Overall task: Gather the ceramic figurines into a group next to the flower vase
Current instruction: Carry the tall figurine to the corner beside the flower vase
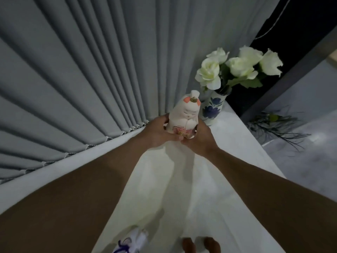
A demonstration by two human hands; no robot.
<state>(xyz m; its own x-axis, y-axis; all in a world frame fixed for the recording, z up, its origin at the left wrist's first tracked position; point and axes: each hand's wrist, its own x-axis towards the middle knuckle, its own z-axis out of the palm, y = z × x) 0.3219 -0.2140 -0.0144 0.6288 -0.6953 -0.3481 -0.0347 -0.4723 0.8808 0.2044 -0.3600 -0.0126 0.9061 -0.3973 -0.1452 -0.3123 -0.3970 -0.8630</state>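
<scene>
the scene is dim, with soft, cool light and no hard glare. the brightest patch is the white table top (226, 139), which glows faintly cream between the forearms toward 6 o'clock. the white figurine (183, 115) throws a soft shadow toward 6 o'clock, so light seems to come from beyond it. the grey curtain (73, 79) shows gentle shading in its folds, which fan out and bend strongly toward 9 o'clock from wide-angle distortion. the 1 o'clock corner is almost black. the whole picture is slightly soft, and blur grows at the bottom edge.
</scene>
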